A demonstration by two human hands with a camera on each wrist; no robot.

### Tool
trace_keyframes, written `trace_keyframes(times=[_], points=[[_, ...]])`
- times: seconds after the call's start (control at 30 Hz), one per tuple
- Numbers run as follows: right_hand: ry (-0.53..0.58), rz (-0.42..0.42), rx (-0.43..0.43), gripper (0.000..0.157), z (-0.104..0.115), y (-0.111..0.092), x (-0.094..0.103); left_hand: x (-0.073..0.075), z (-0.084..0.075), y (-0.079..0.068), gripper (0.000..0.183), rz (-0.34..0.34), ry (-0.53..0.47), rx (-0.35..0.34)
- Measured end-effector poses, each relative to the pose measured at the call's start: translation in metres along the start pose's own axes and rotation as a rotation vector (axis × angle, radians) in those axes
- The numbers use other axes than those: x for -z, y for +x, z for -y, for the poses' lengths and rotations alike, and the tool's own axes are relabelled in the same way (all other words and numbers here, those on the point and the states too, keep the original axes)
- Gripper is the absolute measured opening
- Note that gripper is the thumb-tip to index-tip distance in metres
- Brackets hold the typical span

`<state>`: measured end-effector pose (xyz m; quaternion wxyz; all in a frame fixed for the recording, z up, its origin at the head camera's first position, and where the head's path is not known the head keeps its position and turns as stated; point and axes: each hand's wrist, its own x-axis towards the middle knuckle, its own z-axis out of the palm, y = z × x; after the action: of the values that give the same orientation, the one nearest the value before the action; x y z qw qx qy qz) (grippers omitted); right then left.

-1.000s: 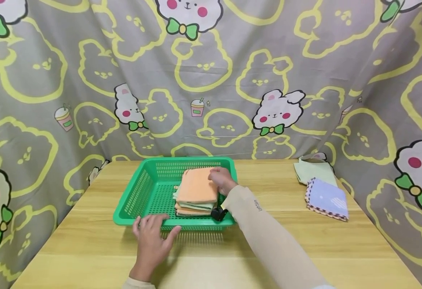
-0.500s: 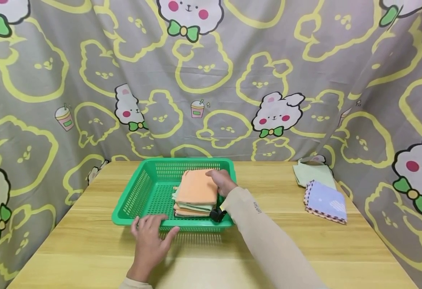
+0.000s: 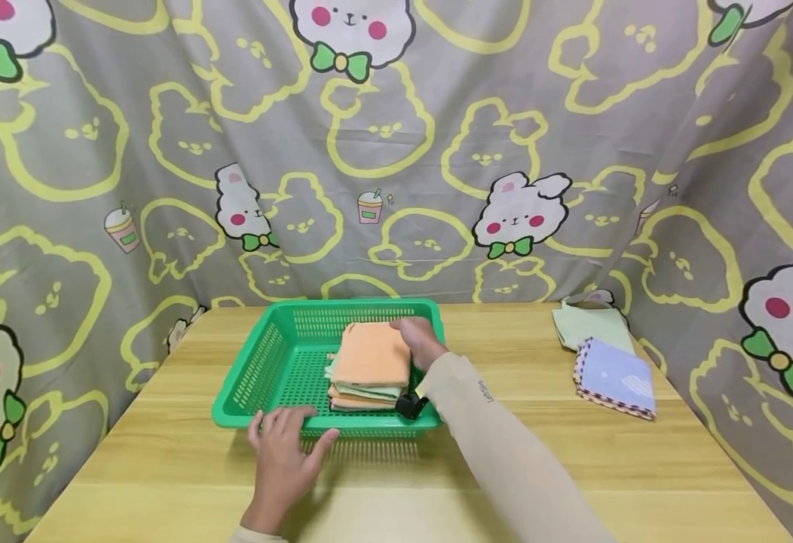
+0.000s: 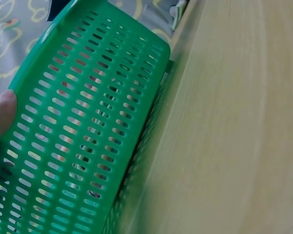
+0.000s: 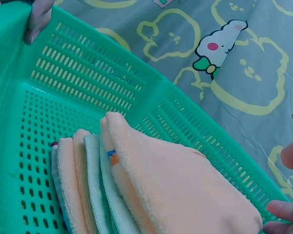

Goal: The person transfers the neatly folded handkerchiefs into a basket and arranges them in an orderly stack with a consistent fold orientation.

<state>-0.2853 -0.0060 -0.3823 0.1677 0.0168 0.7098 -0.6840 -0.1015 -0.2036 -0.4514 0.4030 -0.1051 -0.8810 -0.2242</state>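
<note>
Head view: green basket (image 3: pixel 362 424) sits on the wooden counter (image 3: pixel 505 339), left of centre. Stack of folded cloths (image 3: pixel 369 394) lies inside it, toward the basket's right end, with an orange cloth (image 3: pixel 369 358) on top and pale green and orange layers beneath. Left hand (image 3: pixel 284 452) is at the near long side, fingers over the rim, thumb spread along the outside. Right hand (image 3: pixel 420 339) is at the far right corner of the top cloth, its fingertips at that corner. Black camera (image 3: pixel 408 406) at the right wrist hides part of the stack's near right corner. Long beige sleeve (image 3: pixel 498 430) on the right arm. Toward the counter's right side: pale green cloth (image 3: pixel 592 324), its near edge partly covered by a folded blue cloth (image 3: pixel 616 377) with a checked edge. Patterned grey curtain (image 3: pixel 430 279) behind.

Left wrist view: thumb of the left hand presses the basket's slotted outer wall just below the rim. The left hand thus grips the rim.

Right wrist view: stack seen edge-on; small blue-and-orange tag (image 5: pixel 112 157) on the top cloth's side. Right thumb and fingers stand apart, curtain visible between them, lower fingertips beside the cloth's corner; contact uncertain.
</note>
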Motion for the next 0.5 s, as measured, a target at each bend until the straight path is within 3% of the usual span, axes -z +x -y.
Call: trace_keyframes(times=[0.23, 0.5], points=[[-0.034, -0.017, 0.069, 0.011, 0.0010, -0.0005, -0.0002, 0.0001, 0.0001, -0.0006, 0.059, -0.011, -0.005, -0.002], [-0.107, -0.052, 0.099, 0.019, 0.0023, -0.0039, 0.0002, -0.0004, 0.0002, 0.0001, 0.060, -0.011, 0.000, -0.004]])
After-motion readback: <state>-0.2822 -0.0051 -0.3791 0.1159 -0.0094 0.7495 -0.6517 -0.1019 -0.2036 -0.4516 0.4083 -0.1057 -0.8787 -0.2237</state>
